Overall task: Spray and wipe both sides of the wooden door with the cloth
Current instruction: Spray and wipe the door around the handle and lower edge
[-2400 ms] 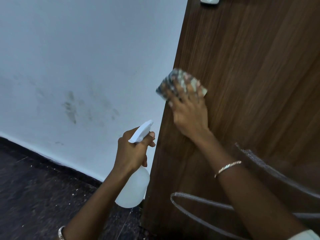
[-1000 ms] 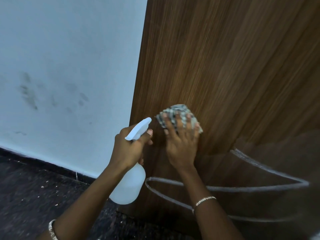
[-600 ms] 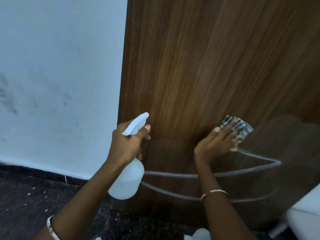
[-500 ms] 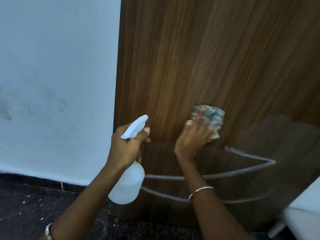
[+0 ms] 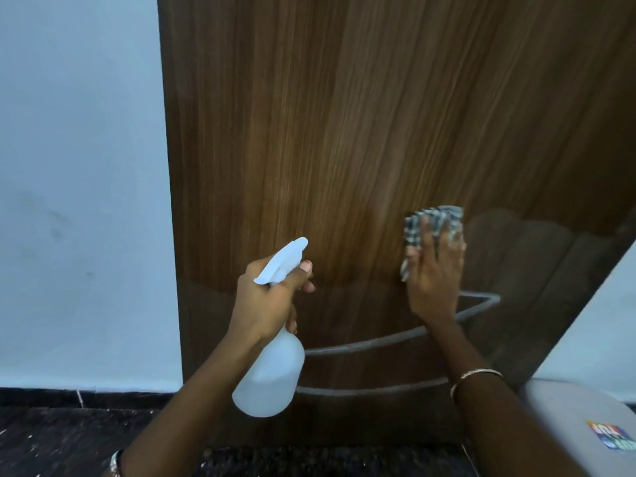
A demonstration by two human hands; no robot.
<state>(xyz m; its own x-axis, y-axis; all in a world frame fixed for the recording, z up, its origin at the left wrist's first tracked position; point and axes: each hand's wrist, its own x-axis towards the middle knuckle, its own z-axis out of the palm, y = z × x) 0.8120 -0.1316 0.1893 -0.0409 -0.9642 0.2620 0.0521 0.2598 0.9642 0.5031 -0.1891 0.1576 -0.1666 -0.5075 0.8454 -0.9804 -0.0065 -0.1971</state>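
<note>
Your right hand (image 5: 434, 273) presses the checked cloth (image 5: 426, 226) flat, fingers straight, against the lower wooden door (image 5: 344, 132); your left hand (image 5: 272, 301) grips the white spray bottle (image 5: 270, 373) beside it, clear of the door

On the left is a pale blue-white wall (image 5: 79, 149) with a few faint dark smudges (image 5: 56, 228) on it, and a dark strip (image 5: 41, 399) runs along its bottom. The floor (image 5: 69, 445) is dark with tiny light specks. On the right is another white wall (image 5: 599, 325), and low in that corner sits a white thing (image 5: 568, 414) with a bright sticker (image 5: 614, 438) on it.
</note>
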